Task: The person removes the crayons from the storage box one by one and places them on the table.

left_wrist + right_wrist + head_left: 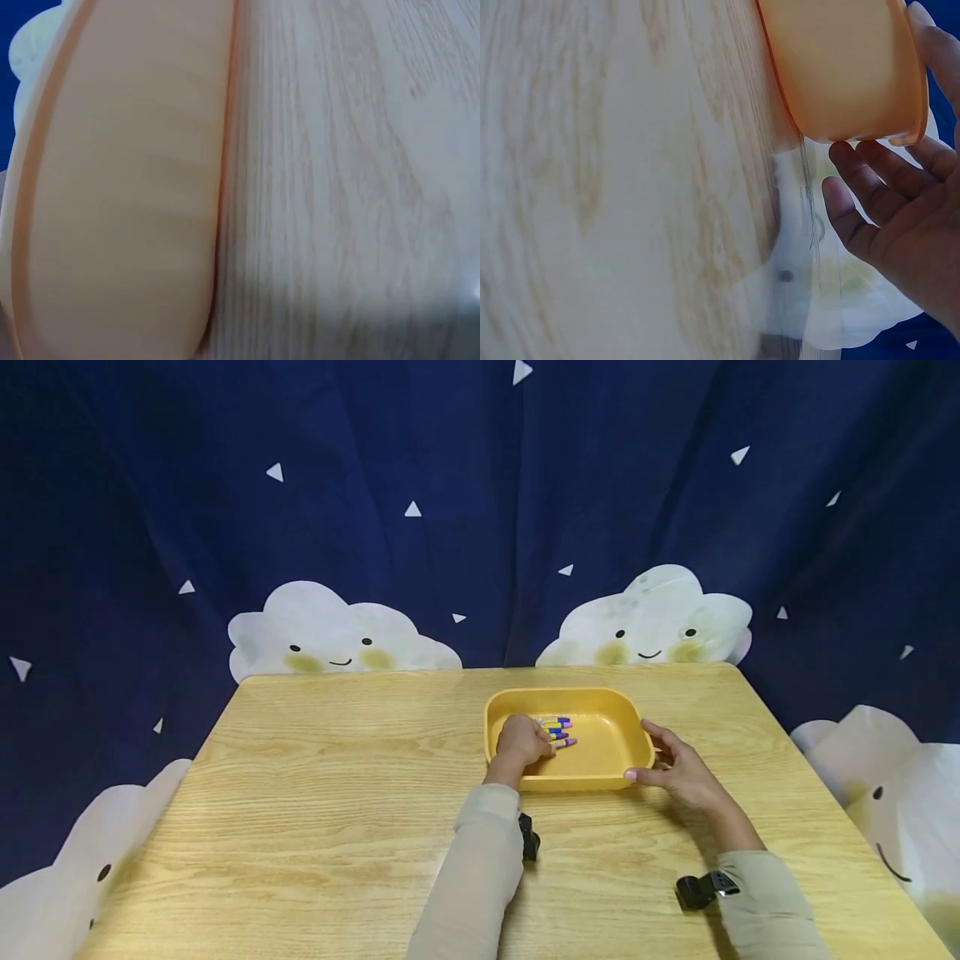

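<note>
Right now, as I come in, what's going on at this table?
A person has both hands at a yellow tray on the wooden table. The left hand reaches inside, at a small bunch of crayon-like sticks; whether it grips any is hidden. The right hand holds the tray's right end. The visible sticks lie in the tray.

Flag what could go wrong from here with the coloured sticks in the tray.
1. The coloured sticks lie bunched beside the left hand, so taking one might disturb its neighbours.
2. That hand hides part of the bunch, and the left wrist view shows no sticks, so a poor grip could go unnoticed.
3. The right hand holds the yellow tray at one end; a tug might shift it.
</note>
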{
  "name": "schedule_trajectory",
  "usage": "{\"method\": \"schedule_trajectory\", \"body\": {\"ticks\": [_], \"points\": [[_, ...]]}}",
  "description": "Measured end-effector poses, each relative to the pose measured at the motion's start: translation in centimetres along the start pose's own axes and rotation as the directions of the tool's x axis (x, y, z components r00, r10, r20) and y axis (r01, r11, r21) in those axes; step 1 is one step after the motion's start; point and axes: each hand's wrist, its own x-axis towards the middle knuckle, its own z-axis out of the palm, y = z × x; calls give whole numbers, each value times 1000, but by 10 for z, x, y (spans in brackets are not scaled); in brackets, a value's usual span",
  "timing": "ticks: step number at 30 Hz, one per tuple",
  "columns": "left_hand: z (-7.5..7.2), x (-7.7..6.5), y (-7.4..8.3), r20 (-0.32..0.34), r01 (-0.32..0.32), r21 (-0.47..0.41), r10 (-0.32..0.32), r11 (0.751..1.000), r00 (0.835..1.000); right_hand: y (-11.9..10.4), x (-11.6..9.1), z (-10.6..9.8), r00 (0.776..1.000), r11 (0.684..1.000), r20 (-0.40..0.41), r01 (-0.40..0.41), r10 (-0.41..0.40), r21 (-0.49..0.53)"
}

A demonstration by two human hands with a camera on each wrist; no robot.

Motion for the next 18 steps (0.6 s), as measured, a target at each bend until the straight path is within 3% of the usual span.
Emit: {"method": "schedule_trajectory", "body": {"ticks": [4, 10, 18], "points": [[-3, -2, 0, -3, -14, -114, 13, 993, 1000, 0, 0, 0, 1000, 1000, 5, -10, 10, 1], [-7, -5, 2, -104, -87, -248, 63, 965, 993, -2, 1, -1, 1000, 1000, 2, -8, 8, 7], [-12, -10, 2, -98, -104, -264, 81, 959, 992, -3, 1, 0, 1000, 1000, 15, 11, -11, 1]]}}
